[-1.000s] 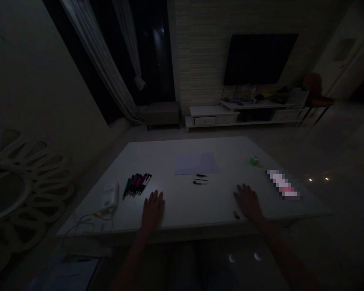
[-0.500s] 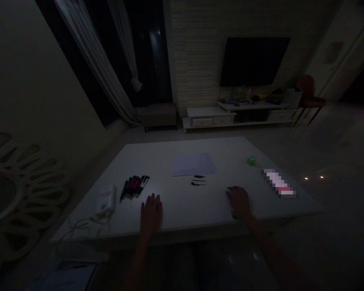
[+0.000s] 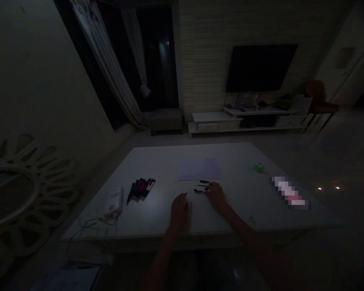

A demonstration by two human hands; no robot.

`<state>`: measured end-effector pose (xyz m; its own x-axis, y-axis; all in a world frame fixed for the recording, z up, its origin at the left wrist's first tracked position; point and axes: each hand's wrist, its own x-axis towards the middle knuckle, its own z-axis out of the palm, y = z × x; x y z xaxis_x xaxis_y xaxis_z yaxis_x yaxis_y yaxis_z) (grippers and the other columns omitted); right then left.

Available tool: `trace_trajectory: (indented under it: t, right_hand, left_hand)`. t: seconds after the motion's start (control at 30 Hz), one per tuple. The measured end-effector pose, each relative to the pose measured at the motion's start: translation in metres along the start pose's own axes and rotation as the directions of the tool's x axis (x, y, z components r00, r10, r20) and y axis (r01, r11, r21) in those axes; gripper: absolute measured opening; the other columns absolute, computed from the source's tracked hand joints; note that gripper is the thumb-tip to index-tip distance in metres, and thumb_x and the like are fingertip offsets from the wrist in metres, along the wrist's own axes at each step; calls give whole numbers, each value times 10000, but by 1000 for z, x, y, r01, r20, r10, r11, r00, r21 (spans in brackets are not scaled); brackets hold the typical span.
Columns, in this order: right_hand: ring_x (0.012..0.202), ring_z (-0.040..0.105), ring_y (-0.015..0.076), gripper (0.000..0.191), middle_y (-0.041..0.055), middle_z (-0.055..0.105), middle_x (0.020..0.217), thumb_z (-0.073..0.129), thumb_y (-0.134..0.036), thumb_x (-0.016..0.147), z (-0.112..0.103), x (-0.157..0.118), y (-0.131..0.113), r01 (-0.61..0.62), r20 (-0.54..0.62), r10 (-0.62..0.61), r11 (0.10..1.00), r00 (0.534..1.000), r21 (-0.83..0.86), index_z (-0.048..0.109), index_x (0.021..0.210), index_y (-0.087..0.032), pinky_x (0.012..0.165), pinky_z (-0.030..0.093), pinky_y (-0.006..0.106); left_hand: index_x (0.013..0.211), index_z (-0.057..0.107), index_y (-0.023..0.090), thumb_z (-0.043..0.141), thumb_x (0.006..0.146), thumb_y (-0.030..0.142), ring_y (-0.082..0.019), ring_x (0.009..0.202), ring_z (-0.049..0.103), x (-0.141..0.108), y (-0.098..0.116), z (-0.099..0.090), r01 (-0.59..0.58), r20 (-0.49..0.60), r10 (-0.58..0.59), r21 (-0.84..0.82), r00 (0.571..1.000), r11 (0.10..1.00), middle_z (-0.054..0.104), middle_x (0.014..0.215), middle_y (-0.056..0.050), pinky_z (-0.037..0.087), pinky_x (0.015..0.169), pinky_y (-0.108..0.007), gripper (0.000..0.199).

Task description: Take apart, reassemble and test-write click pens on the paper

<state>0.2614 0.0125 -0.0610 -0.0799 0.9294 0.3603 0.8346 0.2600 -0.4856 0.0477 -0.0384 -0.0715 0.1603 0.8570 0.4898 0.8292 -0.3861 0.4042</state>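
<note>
Head-worn view, from above the near edge of a long white rectangular desk [image 3: 157, 161], tilted forward and down at the left hand [image 3: 179, 212] and right hand [image 3: 216, 197]. Close on the desk top; pale striped wall [image 3: 206, 60] and flat black television [image 3: 261, 68] far off at frame top.

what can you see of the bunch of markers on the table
The bunch of markers lies flat on the white table, side by side and slanted, left of centre. The barrels look like plastic, mostly dark with green, red and magenta showing; any labels are too dim to read. Only the table touches them.
</note>
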Motion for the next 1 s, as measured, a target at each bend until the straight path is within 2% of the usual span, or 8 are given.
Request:
trace_trajectory:
  t: [0.13, 0.23, 0.3, 0.43, 0.6, 0.73, 0.87, 1.0]
  right_hand:
    - [888, 572, 205, 120, 58, 663, 898, 612, -244, 794, 1, -4, -20, 144, 115, -153, 986, 982, 81, 668, 888, -194, 835, 400, 335]
    - [867, 576, 189, 176, 46, 661, 901, 612, -286, 801, 2, -5, -22, 171, 98, -194, 964, 976, 205, 652, 952, -206, 824, 418, 326]
    - [866, 572, 190, 205, 48, 652, 901, 616, -278, 794, 2, -2, -14, 137, 50, -152, 964, 987, 227, 647, 984, -207, 814, 428, 325]
    - [922, 550, 211, 158, 76, 629, 938, 591, -229, 795, 4, 9, 10, 6, -45, -3, 998, 999, 69, 669, 931, -203, 843, 411, 337]
    - [900, 540, 211, 106, 88, 622, 925, 588, -243, 801, 14, 22, 18, -64, -38, 61, 995, 997, -77, 686, 826, -209, 779, 398, 298]
    - [905, 546, 214, 112, 88, 651, 907, 557, -212, 814, 10, 22, 13, -56, 41, 62, 990, 997, -133, 668, 810, -196, 761, 367, 295]
    - [786, 580, 180, 165, 46, 674, 796, 472, -166, 850, -6, 12, 4, 25, 121, -18, 998, 992, -60, 635, 853, -189, 758, 339, 287]
    - [759, 581, 179, 164, 33, 671, 746, 459, -177, 858, -19, 6, -6, 106, 111, -102, 994, 988, -24, 622, 845, -184, 770, 322, 294]
  left_hand:
    - [1255, 455, 219, 466, 830, 125, -220, 1182, 471, 14, 15, 15, -105, 67, 102, 47, 993, 993, 543, 1249, -81, 345, 1029, -483, 435]
    - [1155, 530, 215, 437, 819, 76, -195, 1087, 539, 17, 11, 25, -124, 123, 121, 18, 985, 992, 621, 1107, -63, 313, 1049, -485, 376]
    - [1122, 550, 192, 406, 812, 57, -192, 1027, 568, 17, 4, 30, -40, 84, 42, -31, 996, 999, 639, 1052, -71, 358, 1017, -466, 368]
    - [1176, 514, 158, 332, 818, 49, -189, 986, 580, 16, -5, 36, 177, -67, -192, -187, 979, 966, 613, 1101, -103, 470, 889, -406, 415]
    - [1313, 398, 180, 363, 798, 55, -187, 1068, 534, 17, -2, 33, 144, -65, -162, -225, 985, 964, 550, 1206, -108, 457, 912, -381, 531]
    - [1237, 464, 180, 389, 849, 115, -216, 1014, 546, 21, 6, 26, 172, -52, -181, -137, 982, 975, 585, 1088, -108, 448, 880, -401, 401]
    - [1086, 541, 176, 335, 913, 168, -199, 855, 572, 25, 12, 21, 199, -24, -202, -81, 979, 977, 601, 926, -84, 450, 771, -353, 270]
    - [1046, 558, 187, 362, 907, 156, -190, 837, 563, 26, 16, 17, 162, 40, -162, -4, 986, 987, 593, 916, -69, 421, 736, -317, 242]
